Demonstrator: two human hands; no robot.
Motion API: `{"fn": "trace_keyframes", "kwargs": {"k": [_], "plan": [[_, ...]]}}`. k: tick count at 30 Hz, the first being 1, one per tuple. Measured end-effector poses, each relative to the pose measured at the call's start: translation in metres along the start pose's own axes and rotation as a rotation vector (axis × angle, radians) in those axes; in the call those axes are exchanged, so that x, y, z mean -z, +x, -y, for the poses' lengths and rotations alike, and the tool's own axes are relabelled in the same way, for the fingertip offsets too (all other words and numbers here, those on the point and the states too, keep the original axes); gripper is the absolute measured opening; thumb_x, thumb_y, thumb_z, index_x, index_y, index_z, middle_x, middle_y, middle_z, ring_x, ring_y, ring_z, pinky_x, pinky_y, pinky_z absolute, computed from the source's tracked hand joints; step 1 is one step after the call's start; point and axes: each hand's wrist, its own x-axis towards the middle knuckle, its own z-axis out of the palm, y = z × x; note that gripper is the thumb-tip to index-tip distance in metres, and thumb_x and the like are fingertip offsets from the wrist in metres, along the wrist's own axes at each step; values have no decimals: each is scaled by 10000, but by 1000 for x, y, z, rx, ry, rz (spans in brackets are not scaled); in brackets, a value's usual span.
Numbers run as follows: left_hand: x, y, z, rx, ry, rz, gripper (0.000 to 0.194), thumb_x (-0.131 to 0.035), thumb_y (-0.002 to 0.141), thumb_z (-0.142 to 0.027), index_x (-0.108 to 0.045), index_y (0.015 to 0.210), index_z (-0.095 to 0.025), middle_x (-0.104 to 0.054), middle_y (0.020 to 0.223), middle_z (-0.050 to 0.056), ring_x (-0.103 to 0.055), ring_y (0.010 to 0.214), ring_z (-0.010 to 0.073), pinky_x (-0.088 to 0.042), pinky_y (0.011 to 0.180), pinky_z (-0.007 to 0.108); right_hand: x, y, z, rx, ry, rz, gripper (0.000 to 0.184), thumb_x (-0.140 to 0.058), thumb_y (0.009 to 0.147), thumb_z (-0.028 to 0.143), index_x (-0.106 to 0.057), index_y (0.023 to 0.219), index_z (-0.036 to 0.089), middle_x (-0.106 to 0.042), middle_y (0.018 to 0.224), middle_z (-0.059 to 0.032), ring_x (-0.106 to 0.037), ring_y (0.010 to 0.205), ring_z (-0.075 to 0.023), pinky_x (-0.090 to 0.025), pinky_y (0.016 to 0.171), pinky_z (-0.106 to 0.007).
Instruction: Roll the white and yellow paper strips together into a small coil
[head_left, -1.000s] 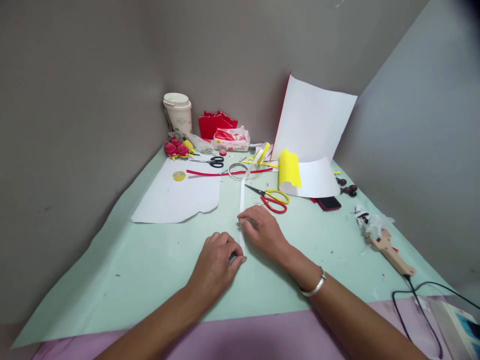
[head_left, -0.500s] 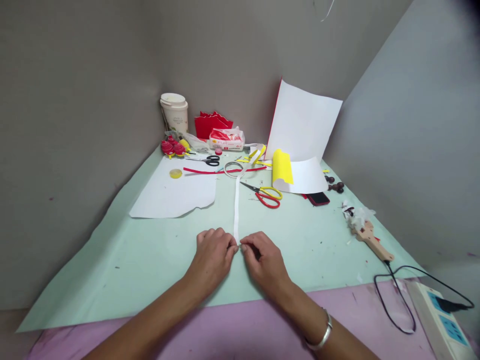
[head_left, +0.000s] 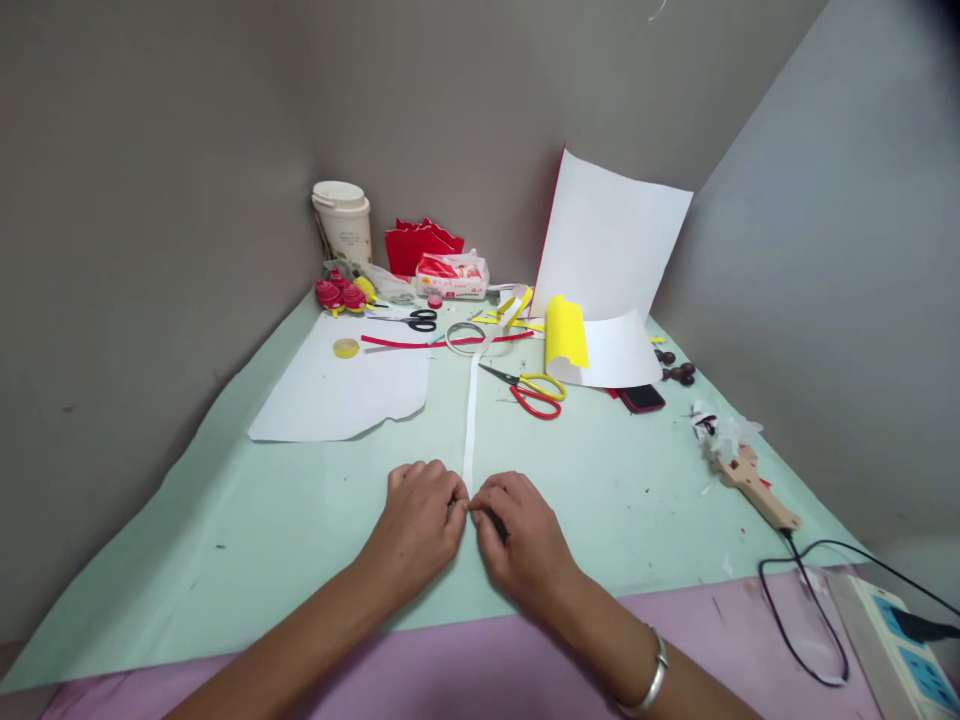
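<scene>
Pinching the white strip's (head_left: 472, 425) near end, both hands (head_left: 424, 520), bare green sheet (head_left: 300, 560) either side.

Scissors (head_left: 537, 394) count two pairs. One each is present — lidded cup (head_left: 347, 225), tissue pack (head_left: 452, 283), phone (head_left: 643, 398), corded tool (head_left: 757, 490), power strip (head_left: 904, 640).

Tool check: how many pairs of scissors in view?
2: black-handled scissors at the white sheet's far end; red-and-yellow-handled scissors right of the white strip. Others may be hidden.
</scene>
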Motion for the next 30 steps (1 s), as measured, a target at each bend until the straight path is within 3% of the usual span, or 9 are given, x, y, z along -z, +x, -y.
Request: {"fn": "trace_keyframes", "kwargs": {"k": [30], "plan": [[5,0,6,-13,-75,4,128,-427,844,-139,-507,787,-220,-561,771,-5,-504,765,193,-350,817,403,-3,1,3,25,-87,38,173,-474,844,61,-584,901,181,-565,908,-71,-498,833,-209,-460,724,-353]]}}
